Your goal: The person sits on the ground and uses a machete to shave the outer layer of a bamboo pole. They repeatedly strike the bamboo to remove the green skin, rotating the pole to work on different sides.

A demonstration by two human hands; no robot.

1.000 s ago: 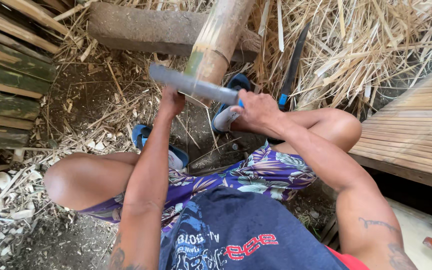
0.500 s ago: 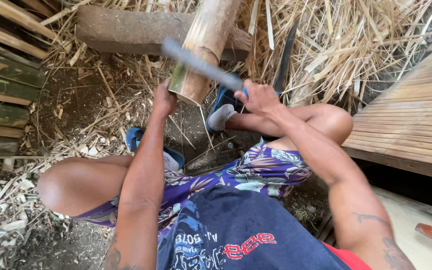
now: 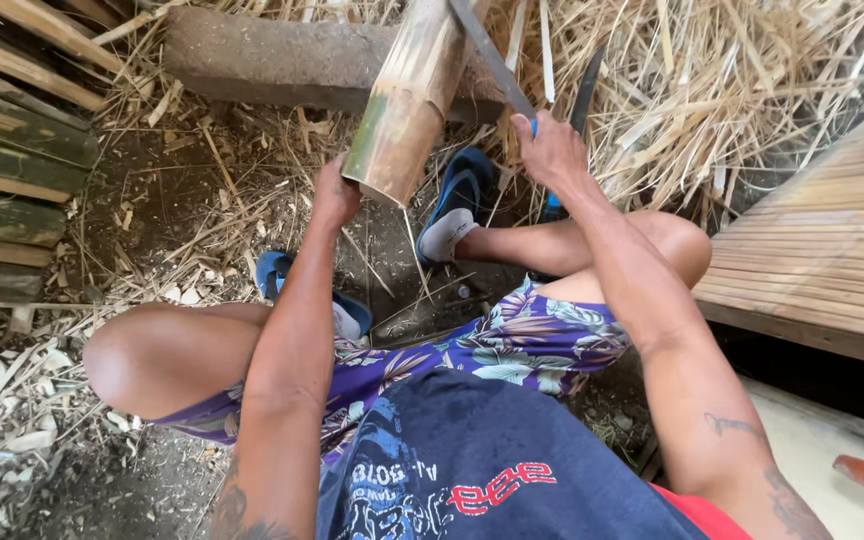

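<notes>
Bamboo, a thick green-brown length of pole [image 3: 412, 95], slants down from the top of the view, its upper part leaning on a grey log [image 3: 282, 62] and its cut lower end hanging just above the dirt floor [image 3: 162, 215]. The left hand [image 3: 336, 193] sits against that lower end from the left side, fingers curled onto the rim. The right hand [image 3: 550, 150] is just right of the pole, fingers wrapped tight around the blue grip of a long knife [image 3: 490, 58], whose grey blade runs up and left across the pole's right edge. Below the pole, two feet in blue sandals [image 3: 457, 195] rest on the ground between bent knees. A second dark blade [image 3: 584, 92] stands in the heap of dry bamboo strips [image 3: 742, 80] behind. Split bamboo slats [image 3: 12, 150] are stacked at the left, and a slatted bamboo panel [image 3: 832, 250] lies at the right.
</notes>
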